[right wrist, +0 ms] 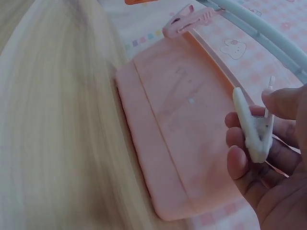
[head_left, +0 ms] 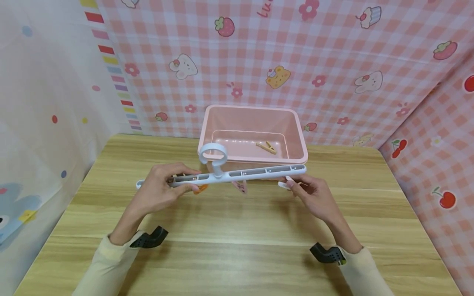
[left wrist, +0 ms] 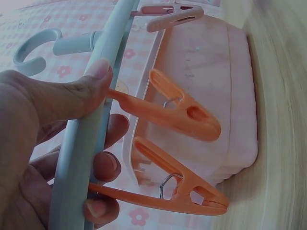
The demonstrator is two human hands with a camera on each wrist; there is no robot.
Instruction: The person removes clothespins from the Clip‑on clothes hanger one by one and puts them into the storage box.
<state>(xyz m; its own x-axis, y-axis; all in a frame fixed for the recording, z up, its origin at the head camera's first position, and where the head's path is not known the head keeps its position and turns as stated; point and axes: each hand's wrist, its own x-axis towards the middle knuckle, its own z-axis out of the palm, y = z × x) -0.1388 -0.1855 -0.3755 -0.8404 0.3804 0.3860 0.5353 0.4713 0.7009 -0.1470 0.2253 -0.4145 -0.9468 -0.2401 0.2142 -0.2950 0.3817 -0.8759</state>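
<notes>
A pink checked backdrop stands behind the far edge of the wood-grain tabletop. A pink bin is positioned at the middle of that far edge, open side up.

A pale blue hanger is held above the tabletop, in front of the bin's near wall. Its hook points upward, and its right end sits slightly higher than its left end.

The left hand grips the left half of the hanger, thumb on one side and fingers wrapped round the other. The right hand is near the hanger's right end and pinches a white clip between thumb and fingers. The white clip is just below the hanger; contact between the two cannot be confirmed.

A black wrist mount is fitted at the left cuff; a matching mount is fitted at the right cuff.

Three clips project from the underside of the hanger: one orange clip beside the left thumb, a second orange clip beside the left fingers, and a pink clip near the hanger's centre. A yellow clip lies on the bin floor, toward the bin's right wall.
</notes>
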